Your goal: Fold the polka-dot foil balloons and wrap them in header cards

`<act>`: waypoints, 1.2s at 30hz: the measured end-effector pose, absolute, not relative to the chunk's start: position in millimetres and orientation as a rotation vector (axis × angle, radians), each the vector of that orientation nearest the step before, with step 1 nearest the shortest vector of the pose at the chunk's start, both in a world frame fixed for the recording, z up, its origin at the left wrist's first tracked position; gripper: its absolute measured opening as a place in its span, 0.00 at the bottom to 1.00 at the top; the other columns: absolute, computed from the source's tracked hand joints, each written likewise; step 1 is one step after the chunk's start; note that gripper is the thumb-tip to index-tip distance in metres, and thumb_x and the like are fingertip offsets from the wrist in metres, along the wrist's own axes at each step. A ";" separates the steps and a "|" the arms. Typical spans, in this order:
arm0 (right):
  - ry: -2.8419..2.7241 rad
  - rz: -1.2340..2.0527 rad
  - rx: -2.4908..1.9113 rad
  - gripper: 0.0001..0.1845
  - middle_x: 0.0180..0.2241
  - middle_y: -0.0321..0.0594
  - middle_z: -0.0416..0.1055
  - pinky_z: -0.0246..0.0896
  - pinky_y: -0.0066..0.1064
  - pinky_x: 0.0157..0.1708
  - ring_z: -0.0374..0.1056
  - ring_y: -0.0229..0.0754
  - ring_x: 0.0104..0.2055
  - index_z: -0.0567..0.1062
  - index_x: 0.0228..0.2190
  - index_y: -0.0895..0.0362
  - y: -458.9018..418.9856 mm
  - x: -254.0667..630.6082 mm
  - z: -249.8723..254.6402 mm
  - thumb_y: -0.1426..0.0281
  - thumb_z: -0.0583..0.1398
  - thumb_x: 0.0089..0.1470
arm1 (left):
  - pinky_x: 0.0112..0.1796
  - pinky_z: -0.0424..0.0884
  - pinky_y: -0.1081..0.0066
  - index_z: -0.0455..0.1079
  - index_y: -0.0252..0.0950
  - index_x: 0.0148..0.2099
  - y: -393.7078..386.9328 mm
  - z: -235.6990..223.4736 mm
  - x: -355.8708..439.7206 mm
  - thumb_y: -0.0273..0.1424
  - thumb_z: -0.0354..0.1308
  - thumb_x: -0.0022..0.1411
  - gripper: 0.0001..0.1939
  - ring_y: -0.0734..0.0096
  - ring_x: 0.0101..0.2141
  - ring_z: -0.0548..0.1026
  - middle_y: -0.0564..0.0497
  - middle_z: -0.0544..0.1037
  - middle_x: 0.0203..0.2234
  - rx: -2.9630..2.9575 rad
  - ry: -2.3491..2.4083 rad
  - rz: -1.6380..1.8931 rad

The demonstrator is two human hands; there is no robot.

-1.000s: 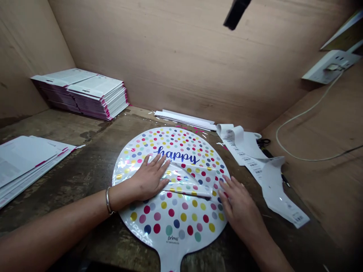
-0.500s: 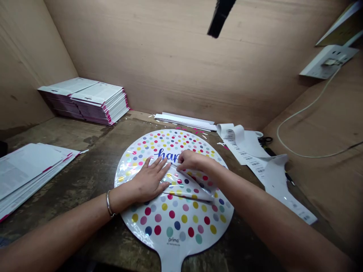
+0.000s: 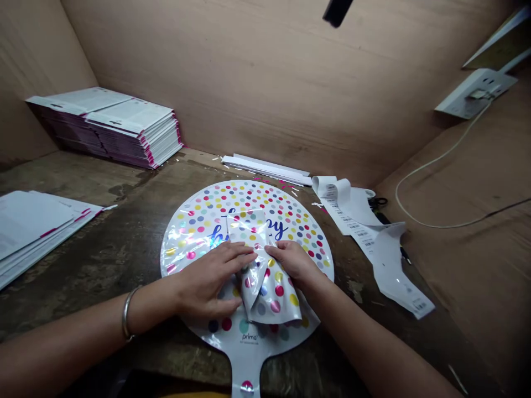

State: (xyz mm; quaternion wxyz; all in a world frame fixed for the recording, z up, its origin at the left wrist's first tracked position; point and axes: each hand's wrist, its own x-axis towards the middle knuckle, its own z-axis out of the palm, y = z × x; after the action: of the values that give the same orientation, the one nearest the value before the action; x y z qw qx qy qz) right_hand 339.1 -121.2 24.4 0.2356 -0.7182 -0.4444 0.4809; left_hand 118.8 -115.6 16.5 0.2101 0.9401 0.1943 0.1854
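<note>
Fingers of the right hand (image 3: 292, 261) seem to pinch the two-o'clock edge of a folded, glossy white polka-dot film packet (image 3: 274, 296) near the centre of a round dotted white sheet (image 3: 305, 232), the left hand (image 3: 207, 276) loosely spread at ten o'clock; probably light, floppy and slippery, it suits holding by both edges.

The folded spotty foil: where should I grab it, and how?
Perhaps pinch the folded foil by its wide near edge, thumb on top, coming from the stem side. That edge is uncovered, while the left hand lies over part of the left side and the right hand is at the right.
</note>
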 end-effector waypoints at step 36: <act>-2.168 0.544 -1.603 0.21 0.55 0.38 0.66 0.53 0.51 0.56 0.53 0.53 0.61 0.70 0.51 0.48 -164.8 362.9 7.2 0.67 0.57 0.55 | 0.48 0.64 0.62 0.71 0.36 0.41 -94.2 -1.2 123.7 0.25 0.49 0.62 0.10 0.62 0.44 0.68 0.47 0.76 0.37 2.637 0.717 0.675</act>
State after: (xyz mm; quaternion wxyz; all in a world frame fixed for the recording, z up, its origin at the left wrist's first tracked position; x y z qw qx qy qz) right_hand 362.9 -164.8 7.2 0.1944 -0.5716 -0.7731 0.1942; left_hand 123.7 -94.2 -1.2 0.1628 0.9243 0.2514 0.2366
